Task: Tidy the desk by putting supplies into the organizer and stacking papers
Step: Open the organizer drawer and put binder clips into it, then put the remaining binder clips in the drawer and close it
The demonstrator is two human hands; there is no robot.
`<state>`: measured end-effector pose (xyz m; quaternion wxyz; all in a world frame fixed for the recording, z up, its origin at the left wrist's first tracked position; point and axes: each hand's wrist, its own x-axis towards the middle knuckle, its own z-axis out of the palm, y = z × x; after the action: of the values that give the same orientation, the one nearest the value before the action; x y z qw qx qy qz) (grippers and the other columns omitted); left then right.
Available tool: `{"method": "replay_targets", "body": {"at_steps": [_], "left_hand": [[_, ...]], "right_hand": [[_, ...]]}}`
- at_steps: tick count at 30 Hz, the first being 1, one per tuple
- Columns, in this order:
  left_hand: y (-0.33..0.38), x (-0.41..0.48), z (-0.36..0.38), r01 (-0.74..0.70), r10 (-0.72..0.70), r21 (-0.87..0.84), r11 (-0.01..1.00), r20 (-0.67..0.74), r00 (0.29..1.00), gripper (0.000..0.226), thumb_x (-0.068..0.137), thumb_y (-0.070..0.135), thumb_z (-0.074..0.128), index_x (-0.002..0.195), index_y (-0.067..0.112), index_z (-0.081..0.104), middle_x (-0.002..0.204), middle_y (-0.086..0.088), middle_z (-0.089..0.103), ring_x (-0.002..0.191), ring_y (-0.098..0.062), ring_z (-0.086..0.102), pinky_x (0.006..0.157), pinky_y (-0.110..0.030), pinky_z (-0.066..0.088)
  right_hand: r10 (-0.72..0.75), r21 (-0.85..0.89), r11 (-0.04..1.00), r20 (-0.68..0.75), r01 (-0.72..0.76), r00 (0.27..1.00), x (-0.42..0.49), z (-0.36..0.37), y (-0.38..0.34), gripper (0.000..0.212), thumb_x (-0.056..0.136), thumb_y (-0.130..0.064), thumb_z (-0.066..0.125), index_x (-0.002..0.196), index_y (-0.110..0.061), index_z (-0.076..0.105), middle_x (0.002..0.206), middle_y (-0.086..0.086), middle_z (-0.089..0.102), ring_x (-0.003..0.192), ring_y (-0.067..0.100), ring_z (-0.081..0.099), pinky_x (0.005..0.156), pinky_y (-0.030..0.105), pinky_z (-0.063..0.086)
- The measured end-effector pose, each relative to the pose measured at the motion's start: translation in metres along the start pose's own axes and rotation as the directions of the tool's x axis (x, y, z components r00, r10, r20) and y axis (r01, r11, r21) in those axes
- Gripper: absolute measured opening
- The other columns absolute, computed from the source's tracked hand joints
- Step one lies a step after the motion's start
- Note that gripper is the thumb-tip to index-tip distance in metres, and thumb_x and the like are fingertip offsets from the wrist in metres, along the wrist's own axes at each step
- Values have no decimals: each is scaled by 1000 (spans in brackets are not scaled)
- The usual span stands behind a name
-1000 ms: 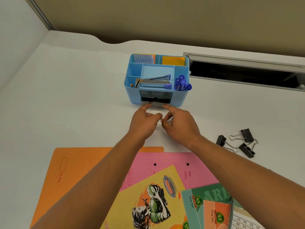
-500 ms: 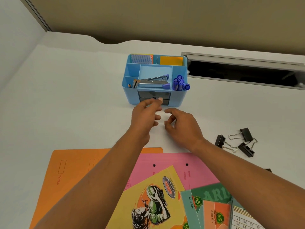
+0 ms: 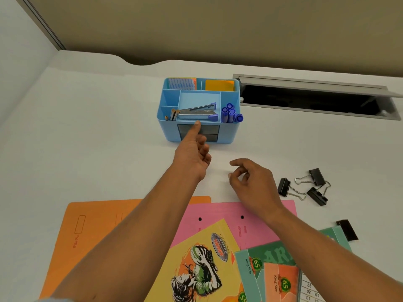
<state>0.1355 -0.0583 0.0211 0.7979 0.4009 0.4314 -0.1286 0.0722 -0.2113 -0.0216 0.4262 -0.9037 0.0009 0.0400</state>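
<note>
One view only, head camera, looking down on white desk (image 3: 87,138).

Found light-blue plastic organizer (image 3: 229,132) upright at mid-desk, towards far edge, just left of open cable hatch (image 3: 316,99). Counted several open-top compartments: silver stapler (image 3: 196,113) with blue ends lying flat in centre tray; blue markers (image 3: 230,113) standing caps-up in right slot; thin pencil-like items in front-left slot, too small to identify; blue-printed pad (image 3: 182,83) and orange sticky notes (image 3: 219,85) upright in back row. Noted two dark drawers (image 3: 210,132) in front face, apparently pushed in, partly hidden behind left hand.

Recorded left hand (image 3: 192,153) stretched forward, index finger (image 3: 194,129) straight, tip at organizer's front rim just below stapler; other fingers loosely bent, grasping nothing. Recorded right hand (image 3: 253,182) over bare desk nearer the person, fingers loosely curled, thumb apart, grasping nothing.

Logged three black binder clips (image 3: 305,186) loose on desk, right of right hand, well apart from organizer. Logged orange folder (image 3: 104,225), pink folder (image 3: 220,212), yellow exercise book (image 3: 196,247) and green exercise book (image 3: 277,253) overlapping, unstacked, at near edge.
</note>
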Motion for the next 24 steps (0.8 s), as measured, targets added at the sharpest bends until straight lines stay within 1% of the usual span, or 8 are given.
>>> {"method": "replay_targets", "body": {"at_steps": [3,6,8,11,13,17,20,24], "left_hand": [[0,0,4,11,-11,-4,1000,1,1000,43,78,51,75,98,14,69,75,5,64,55,-6,50,53,-20,40],[-3,2,7,-17,17,-41,999,-22,1000,46,77,50,76,103,14,69,74,5,63,53,-6,50,50,-19,40],[-5,3,9,-34,32,-64,997,-34,999,42,77,48,77,101,14,69,74,6,63,52,-5,50,49,-19,39],[-5,3,11,-35,35,-146,989,-5,999,35,78,43,78,98,17,67,72,8,63,48,-4,50,49,-19,37],[-7,2,11,-41,42,-171,984,3,999,32,78,41,79,96,18,66,70,9,62,46,-4,50,49,-19,36],[-15,1,4,-44,44,-143,989,1,999,31,78,40,79,96,18,66,68,8,61,44,-4,49,46,-20,36],[-19,-4,-3,-44,44,-128,991,1,999,27,79,39,77,94,19,65,70,7,59,48,-4,50,48,-21,37],[-27,-12,-17,-27,29,-130,991,9,1000,22,81,37,73,83,20,59,67,7,56,50,-6,49,48,-21,37]], "right_hand": [[25,2,1000,-4,-25,1000,-7,-5,2,25,87,-23,66,113,-26,65,78,-18,64,62,6,56,67,21,48],[39,0,999,-11,-39,999,-15,-9,4,24,87,-23,66,111,-27,66,78,-18,64,63,5,56,66,21,47],[51,-1,999,-11,-51,999,-21,-11,6,24,87,-24,66,111,-28,65,79,-18,64,63,5,56,66,20,47],[68,-15,998,-17,-69,998,-27,-15,10,23,87,-24,67,110,-28,66,79,-17,65,61,6,56,67,21,47],[76,-27,997,-18,-76,997,-31,-18,11,23,87,-25,67,110,-28,66,79,-18,65,61,6,56,65,19,45],[84,-42,996,-14,-85,996,-39,-21,10,21,88,-26,66,108,-30,66,80,-19,65,62,5,57,62,15,41],[91,-55,994,-12,-92,996,-43,-23,8,21,88,-27,66,108,-30,66,81,-19,66,63,5,58,63,12,41],[95,-46,994,-5,-95,995,-48,-24,7,20,88,-27,66,108,-29,66,83,-18,66,63,5,59,67,16,47]]}}
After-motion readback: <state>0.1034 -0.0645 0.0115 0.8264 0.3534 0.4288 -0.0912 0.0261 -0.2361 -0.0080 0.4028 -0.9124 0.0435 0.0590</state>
